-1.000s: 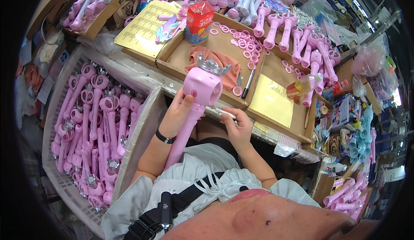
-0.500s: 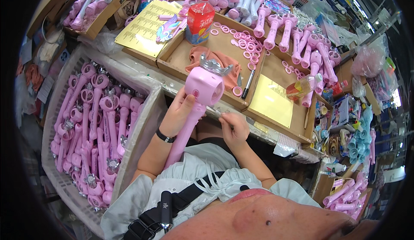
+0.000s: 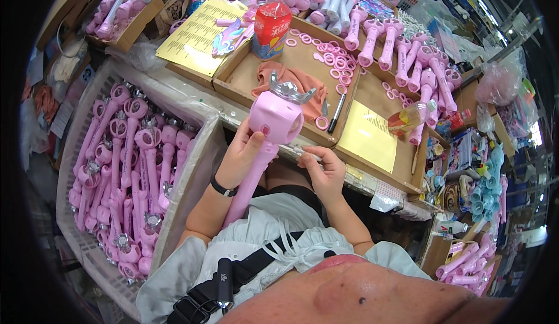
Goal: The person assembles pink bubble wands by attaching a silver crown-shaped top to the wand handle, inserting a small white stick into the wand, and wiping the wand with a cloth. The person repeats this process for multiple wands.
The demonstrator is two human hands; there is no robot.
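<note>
Left hand (image 3: 240,156) at the centre of the frame is closed around the neck of a pink wand (image 3: 273,118), thumb laid up against its rounded head. The wand leans, its handle running down toward the person's lap and its silver crown (image 3: 291,91) pointing up. Just right of it, the right hand (image 3: 324,171) pinches a slim pale tool (image 3: 307,154) between thumb and fingers. The tool's tip points at the wand's neck; whether it touches cannot be told.

At the left of the frame, a pale grey basket (image 3: 81,253) holds many similar pink wands (image 3: 135,199), several with silver crowns. Beyond the hands, in the upper middle, lies a divided cardboard tray (image 3: 240,72). In its left part are an orange cloth (image 3: 305,80), partly hidden by the crown, a marker (image 3: 336,113) and scattered pink rings (image 3: 336,62); a red-capped bottle (image 3: 272,27) stands at the far side. The right part holds a yellow sheet (image 3: 368,138) and a clear bottle of yellowish liquid (image 3: 409,118), lying tilted. More pink wand pieces (image 3: 391,43) lie at the upper right, and pink-and-white handles (image 3: 335,0) are heaped along the top.
</note>
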